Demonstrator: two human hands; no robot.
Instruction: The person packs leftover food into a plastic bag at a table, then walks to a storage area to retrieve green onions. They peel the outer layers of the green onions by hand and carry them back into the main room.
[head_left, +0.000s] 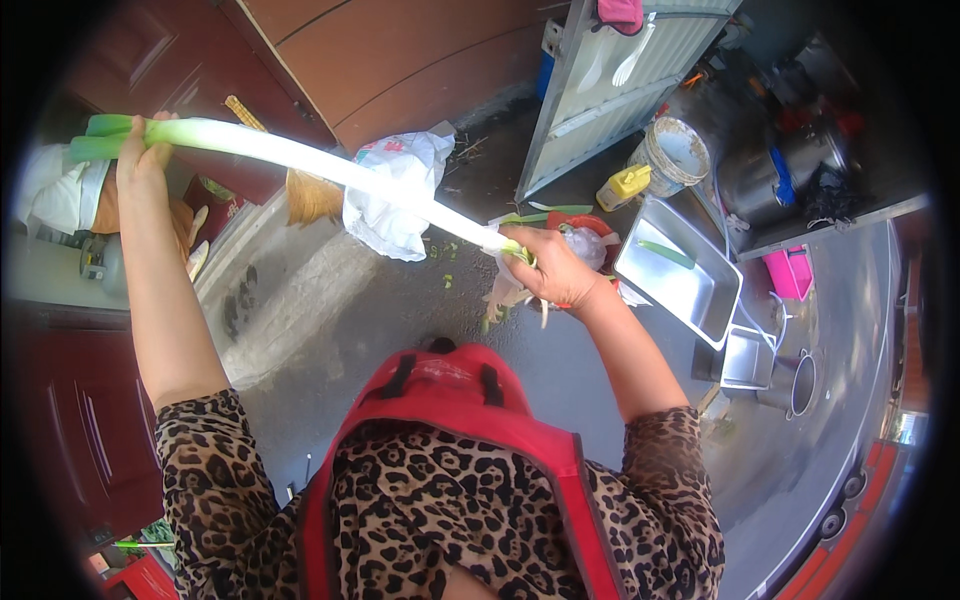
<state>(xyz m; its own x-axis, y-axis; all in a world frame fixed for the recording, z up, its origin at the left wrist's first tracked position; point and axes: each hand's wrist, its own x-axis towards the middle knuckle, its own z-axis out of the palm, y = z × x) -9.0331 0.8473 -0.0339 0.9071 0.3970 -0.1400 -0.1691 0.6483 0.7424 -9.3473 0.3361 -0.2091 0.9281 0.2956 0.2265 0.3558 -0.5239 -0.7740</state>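
A long leek or large green onion (322, 164) stretches between my hands, its white stem running from upper left to centre. My left hand (142, 154) grips it near the green leaves. My right hand (551, 270) closes around the other end, with loose pale peelings hanging below the fingers. Under that hand, partly hidden, lie a red bag (600, 224) and a clear plastic bag (585, 247). A cut green leaf (666, 253) lies in the large metal basin (679, 281) to the right.
A white plastic bag (397, 191) and a straw broom (311, 196) are ahead, beside a concrete step (289, 300). To the right are a dirty bucket (671, 154), a yellow jug (624, 187), a small metal pan (748, 358), a metal pot (787, 384) and an open metal door (607, 97).
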